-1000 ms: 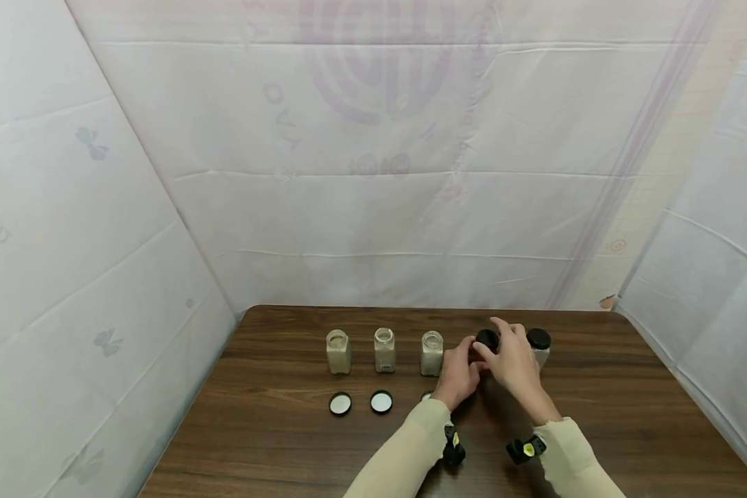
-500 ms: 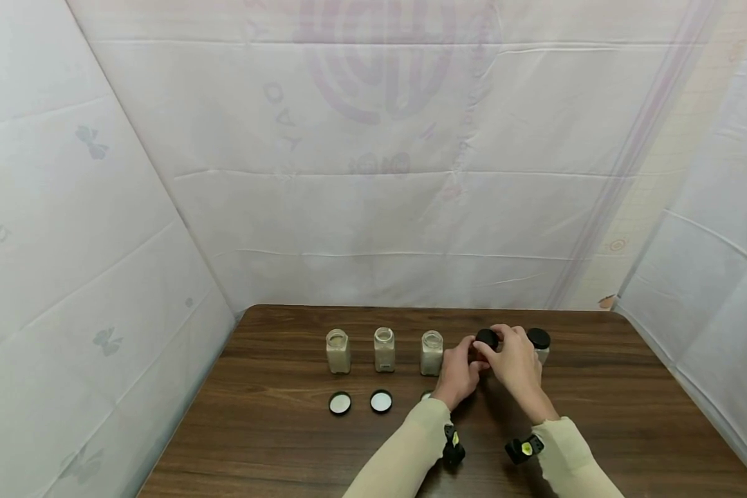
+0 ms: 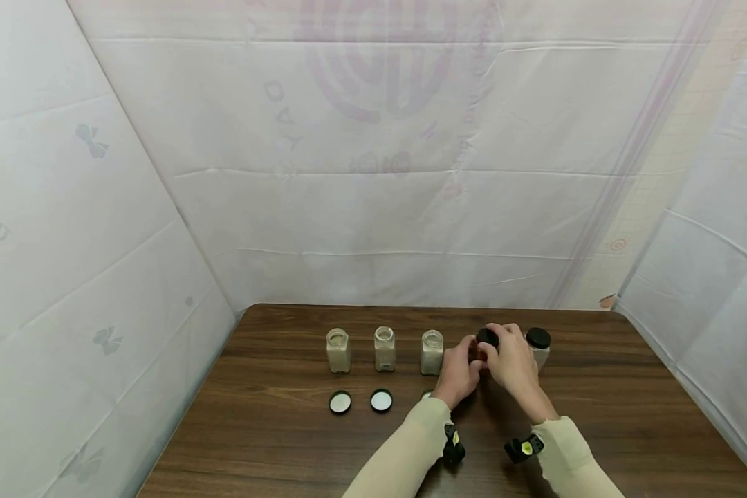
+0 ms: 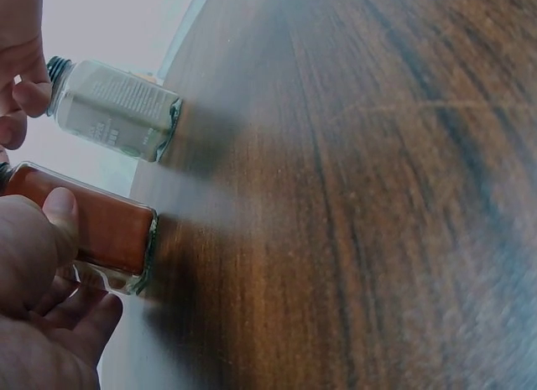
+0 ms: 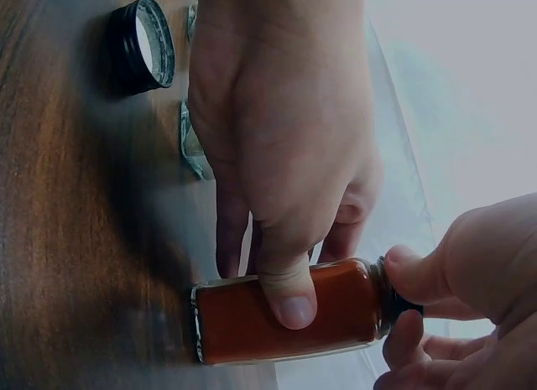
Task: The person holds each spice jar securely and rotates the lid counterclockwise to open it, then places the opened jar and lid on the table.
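My left hand grips a square glass jar of red-brown powder, its thumb across the near side. The jar stands upright on the table. With thumb and fingers, my right hand pinches the black screw lid on top of that jar. Just to the right stands another jar with a black lid; in the left wrist view this pale-filled jar shows printed text. The left hand hides much of the red-brown jar in the head view.
Three uncapped jars, the left, middle and right, stand in a row. Upturned black lids lie before them, one partly behind the left arm. The wooden table ends at white cloth walls.
The right hand's raised fingers have come down round the black lid and turned slightly. Red-brown powder now shows below the lid. My left hand stays in place on the jar.
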Tool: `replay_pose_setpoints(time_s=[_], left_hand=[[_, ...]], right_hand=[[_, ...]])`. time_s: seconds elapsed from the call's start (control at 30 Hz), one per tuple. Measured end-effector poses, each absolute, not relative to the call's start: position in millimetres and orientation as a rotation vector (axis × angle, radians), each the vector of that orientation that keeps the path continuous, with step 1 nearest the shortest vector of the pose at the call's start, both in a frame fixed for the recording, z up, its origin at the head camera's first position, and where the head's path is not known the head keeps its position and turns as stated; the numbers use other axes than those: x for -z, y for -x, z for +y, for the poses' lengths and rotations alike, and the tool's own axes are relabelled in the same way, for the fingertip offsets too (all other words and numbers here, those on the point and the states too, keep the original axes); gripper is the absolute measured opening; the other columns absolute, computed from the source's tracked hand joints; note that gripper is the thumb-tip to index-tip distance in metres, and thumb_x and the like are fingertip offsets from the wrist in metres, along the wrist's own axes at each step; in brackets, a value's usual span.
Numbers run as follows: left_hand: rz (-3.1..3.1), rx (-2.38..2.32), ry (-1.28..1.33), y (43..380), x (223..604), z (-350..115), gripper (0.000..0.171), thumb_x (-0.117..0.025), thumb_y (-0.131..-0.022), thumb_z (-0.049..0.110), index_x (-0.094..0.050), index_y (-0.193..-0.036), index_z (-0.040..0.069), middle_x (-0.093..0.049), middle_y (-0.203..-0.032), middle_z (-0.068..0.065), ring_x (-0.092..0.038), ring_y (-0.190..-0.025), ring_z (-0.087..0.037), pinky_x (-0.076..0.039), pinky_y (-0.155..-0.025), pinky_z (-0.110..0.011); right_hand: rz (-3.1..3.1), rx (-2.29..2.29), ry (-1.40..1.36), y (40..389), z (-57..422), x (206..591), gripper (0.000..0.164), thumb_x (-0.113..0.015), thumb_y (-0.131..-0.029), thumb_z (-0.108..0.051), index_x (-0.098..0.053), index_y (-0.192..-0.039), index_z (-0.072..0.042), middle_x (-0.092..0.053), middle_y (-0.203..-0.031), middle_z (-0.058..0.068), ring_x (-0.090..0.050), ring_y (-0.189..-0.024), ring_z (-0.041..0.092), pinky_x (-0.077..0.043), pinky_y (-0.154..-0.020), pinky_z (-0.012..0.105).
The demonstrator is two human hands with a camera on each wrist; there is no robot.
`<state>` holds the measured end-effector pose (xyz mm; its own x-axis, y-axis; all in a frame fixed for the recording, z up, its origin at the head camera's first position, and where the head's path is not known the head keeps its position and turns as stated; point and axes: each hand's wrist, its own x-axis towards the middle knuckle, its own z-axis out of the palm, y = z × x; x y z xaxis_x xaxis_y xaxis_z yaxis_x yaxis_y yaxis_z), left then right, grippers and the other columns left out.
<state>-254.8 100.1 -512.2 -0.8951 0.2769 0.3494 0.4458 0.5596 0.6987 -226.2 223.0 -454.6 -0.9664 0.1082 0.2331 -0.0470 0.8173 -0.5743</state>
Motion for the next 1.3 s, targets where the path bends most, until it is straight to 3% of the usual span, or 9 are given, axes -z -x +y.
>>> replay_pose_setpoints(time_s=[0.13,0.3,0.5,0.57,0.77,1.0,1.3], left_hand=[[-2.588,1.257,0.614,255.4,512.6,100.4,0.027,-0.07,-0.091,0.008,-0.065,-0.118,0.012,-0.071,-0.091,-0.002,-0.062,-0.077,-0.012,-0.052,-0.072,-0.024],[-2.592,1.263,0.603,256.1,512.9,101.4,0.029,-0.071,-0.092,0.01,-0.065,-0.12,0.013,-0.072,-0.094,0.0,-0.064,-0.082,-0.011,-0.053,-0.075,-0.024],[-2.588,1.26,0.612,256.6,513.7,101.5,0.029,-0.071,-0.092,0.012,-0.065,-0.121,0.013,-0.073,-0.096,0.0,-0.067,-0.086,-0.011,-0.054,-0.077,-0.025],[-2.583,1.262,0.617,257.0,514.3,101.2,0.028,-0.071,-0.092,0.012,-0.065,-0.12,0.013,-0.072,-0.095,0.0,-0.067,-0.085,-0.011,-0.054,-0.077,-0.025],[-2.587,1.223,0.627,255.9,514.3,100.8,0.034,-0.069,-0.094,0.009,-0.064,-0.128,0.012,-0.075,-0.111,-0.005,-0.071,-0.1,-0.017,-0.056,-0.085,-0.029],[-2.615,1.261,0.604,256.4,515.8,101.8,0.038,-0.071,-0.095,0.013,-0.062,-0.132,0.012,-0.075,-0.114,-0.007,-0.071,-0.102,-0.016,-0.056,-0.084,-0.028],[-2.636,1.283,0.587,255.2,513.5,101.2,0.037,-0.072,-0.095,0.016,-0.063,-0.131,0.014,-0.074,-0.116,-0.006,-0.07,-0.105,-0.018,-0.056,-0.086,-0.03]], right_hand=[[-2.765,-0.854,-0.008,226.5,223.0,453.4,0.042,-0.064,-0.1,-0.009,-0.059,-0.142,-0.005,-0.05,-0.141,0.024,-0.06,-0.111,0.048,-0.054,-0.07,0.056],[-2.792,-0.827,-0.06,227.6,224.4,452.5,0.044,-0.061,-0.099,-0.001,-0.059,-0.143,-0.006,-0.049,-0.145,0.022,-0.063,-0.104,0.045,-0.052,-0.06,0.043],[-2.811,-0.839,-0.082,228.0,225.5,451.6,0.048,-0.059,-0.099,0.002,-0.056,-0.146,-0.005,-0.048,-0.146,0.025,-0.065,-0.099,0.043,-0.05,-0.058,0.041],[-2.799,-0.848,-0.117,227.2,226.1,451.2,0.053,-0.061,-0.098,0.003,-0.052,-0.149,-0.005,-0.046,-0.146,0.028,-0.064,-0.1,0.045,-0.053,-0.062,0.045],[-2.766,-0.865,-0.056,224.5,225.6,449.2,0.063,-0.072,-0.097,-0.016,-0.045,-0.153,-0.006,-0.044,-0.144,0.032,-0.059,-0.11,0.051,-0.052,-0.082,0.062],[-2.726,-0.87,0.141,225.5,225.0,452.0,0.058,-0.078,-0.093,-0.033,-0.056,-0.139,-0.006,-0.054,-0.129,0.025,-0.062,-0.094,0.04,-0.052,-0.069,0.054],[-2.708,-0.871,0.147,226.6,225.8,455.6,0.05,-0.079,-0.093,-0.033,-0.063,-0.131,-0.005,-0.059,-0.123,0.023,-0.062,-0.092,0.038,-0.052,-0.067,0.052]])
